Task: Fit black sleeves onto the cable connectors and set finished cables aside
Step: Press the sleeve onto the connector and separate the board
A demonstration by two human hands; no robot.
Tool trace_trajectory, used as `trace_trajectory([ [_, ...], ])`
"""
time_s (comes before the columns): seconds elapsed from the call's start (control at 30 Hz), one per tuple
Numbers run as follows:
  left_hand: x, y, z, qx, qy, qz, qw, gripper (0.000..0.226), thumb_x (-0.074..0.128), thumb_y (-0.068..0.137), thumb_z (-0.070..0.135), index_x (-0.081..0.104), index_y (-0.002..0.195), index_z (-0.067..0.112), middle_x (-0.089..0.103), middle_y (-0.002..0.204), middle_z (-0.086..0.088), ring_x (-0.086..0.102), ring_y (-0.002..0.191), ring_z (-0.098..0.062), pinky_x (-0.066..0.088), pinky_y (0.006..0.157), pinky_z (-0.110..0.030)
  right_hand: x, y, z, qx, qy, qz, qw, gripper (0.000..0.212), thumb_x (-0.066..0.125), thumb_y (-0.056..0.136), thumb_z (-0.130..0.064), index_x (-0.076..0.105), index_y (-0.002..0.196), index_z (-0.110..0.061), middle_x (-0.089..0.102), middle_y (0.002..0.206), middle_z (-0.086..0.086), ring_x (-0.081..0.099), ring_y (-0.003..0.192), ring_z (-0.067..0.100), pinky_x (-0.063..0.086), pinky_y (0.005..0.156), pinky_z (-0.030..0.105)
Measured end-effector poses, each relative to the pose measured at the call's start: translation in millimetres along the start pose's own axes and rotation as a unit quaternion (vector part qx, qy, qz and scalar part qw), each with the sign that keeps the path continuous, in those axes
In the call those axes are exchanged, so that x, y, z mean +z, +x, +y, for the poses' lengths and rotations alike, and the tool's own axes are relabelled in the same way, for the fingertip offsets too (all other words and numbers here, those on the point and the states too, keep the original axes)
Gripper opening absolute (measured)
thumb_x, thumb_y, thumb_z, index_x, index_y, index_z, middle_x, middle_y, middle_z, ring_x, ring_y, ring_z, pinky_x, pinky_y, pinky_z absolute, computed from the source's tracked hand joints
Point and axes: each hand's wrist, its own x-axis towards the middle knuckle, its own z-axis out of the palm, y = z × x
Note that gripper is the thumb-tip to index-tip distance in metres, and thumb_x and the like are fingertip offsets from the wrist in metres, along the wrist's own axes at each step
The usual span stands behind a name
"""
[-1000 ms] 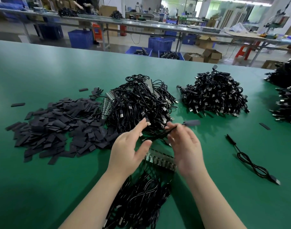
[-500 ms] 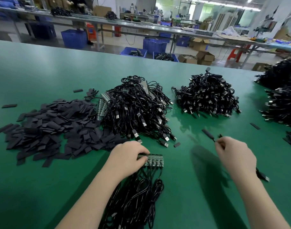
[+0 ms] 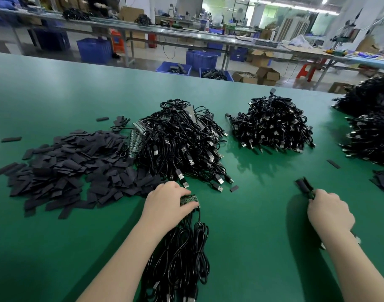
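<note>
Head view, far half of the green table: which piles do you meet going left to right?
Heap of black sleeves → tangled cable pile → neater cable pile → cable heaps at the right edge.

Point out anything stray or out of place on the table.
A few sleeves lie apart from the sleeve pile: two at far left, one by the middle cable heap, one at right. Nothing looks damaged.
</note>
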Motion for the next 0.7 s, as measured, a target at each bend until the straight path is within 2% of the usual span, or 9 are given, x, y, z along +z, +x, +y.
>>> trace_trajectory([
  [0.1,0,2,0,-0.005,-0.035,-0.007,0.999,0.044,0.058,0.087,0.059,0.064,0.123,0.035,0.057,0.124,0.014,0.049,0.12,-0.015,0.043,0.099,-0.039,-8,-16,-16,-0.066,0.01,0.084,0.994,0.032,0.055,0.094,-0.017,0.057,0.125,-0.011,0.059,0.116,0.018,0.056,0.102,0.038,0.044,0.078,0.039],
  [0.17,0,3,0,-0.01,-0.054,-0.004,0.999,0.041,0.061,0.087,0.055,0.064,0.122,0.035,0.058,0.124,0.015,0.05,0.12,-0.016,0.042,0.099,-0.038,-12,-40,-40,-0.17,0.103,0.096,0.975,0.04,0.062,0.092,-0.022,0.057,0.132,-0.016,0.063,0.12,0.013,0.06,0.101,0.033,0.045,0.076,0.037],
  [0.27,0,3,3,-0.003,-0.067,0.007,0.998,0.037,0.062,0.086,0.054,0.062,0.119,0.038,0.059,0.122,0.019,0.051,0.118,-0.009,0.038,0.097,-0.035,-15,-82,-87,-0.297,0.28,-0.068,0.91,0.029,0.067,0.091,-0.034,0.067,0.119,-0.026,0.07,0.104,-0.007,0.062,0.087,0.008,0.05,0.08,0.027],
  [0.33,-1,1,5,0.004,-0.076,0.026,0.997,0.033,0.064,0.084,0.053,0.062,0.114,0.039,0.061,0.116,0.021,0.054,0.112,-0.004,0.036,0.095,-0.033,-11,-102,-114,-0.339,0.327,-0.147,0.87,0.026,0.068,0.089,-0.041,0.071,0.112,-0.03,0.069,0.094,-0.018,0.06,0.081,-0.009,0.045,0.075,0.01],
  [0.4,-2,0,6,0.012,-0.094,0.06,0.994,0.028,0.067,0.083,0.048,0.065,0.109,0.039,0.064,0.109,0.02,0.056,0.106,-0.002,0.038,0.093,-0.032,-6,-112,-131,-0.352,0.354,-0.168,0.85,0.023,0.07,0.087,-0.042,0.073,0.106,-0.03,0.07,0.088,-0.019,0.06,0.077,-0.012,0.041,0.068,0.002],
  [0.47,-4,-1,7,0.021,-0.113,0.087,0.99,0.028,0.069,0.083,0.042,0.067,0.11,0.038,0.065,0.105,0.02,0.057,0.105,-0.001,0.039,0.096,-0.032,1,-115,-139,-0.335,0.395,-0.159,0.84,0.014,0.074,0.085,-0.036,0.073,0.097,-0.029,0.071,0.081,-0.016,0.061,0.074,-0.009,0.042,0.065,0.004],
  [0.53,-5,-1,8,0.022,-0.133,0.089,0.987,0.039,0.071,0.082,0.04,0.064,0.12,0.037,0.063,0.102,0.021,0.056,0.106,-0.002,0.039,0.1,-0.034,7,-116,-140,-0.306,0.45,-0.161,0.824,0.008,0.076,0.084,-0.03,0.073,0.091,-0.031,0.072,0.076,-0.014,0.064,0.073,-0.008,0.043,0.065,0.006],
  [0.63,-6,-2,9,0.041,-0.146,0.096,0.984,0.046,0.072,0.083,0.039,0.061,0.128,0.035,0.064,0.104,0.021,0.055,0.109,-0.003,0.04,0.103,-0.038,14,-118,-138,-0.29,0.491,-0.161,0.805,0.014,0.077,0.084,-0.027,0.071,0.086,-0.04,0.073,0.076,-0.019,0.067,0.072,-0.005,0.049,0.067,0.01],
  [0.7,-6,-3,10,0.061,-0.129,0.103,0.984,0.045,0.069,0.086,0.042,0.06,0.129,0.034,0.064,0.108,0.021,0.055,0.112,-0.004,0.039,0.103,-0.033,18,-117,-135,-0.282,0.518,-0.16,0.791,0.019,0.078,0.084,-0.023,0.07,0.085,-0.04,0.073,0.078,-0.019,0.068,0.074,-0.002,0.051,0.07,0.014],
])
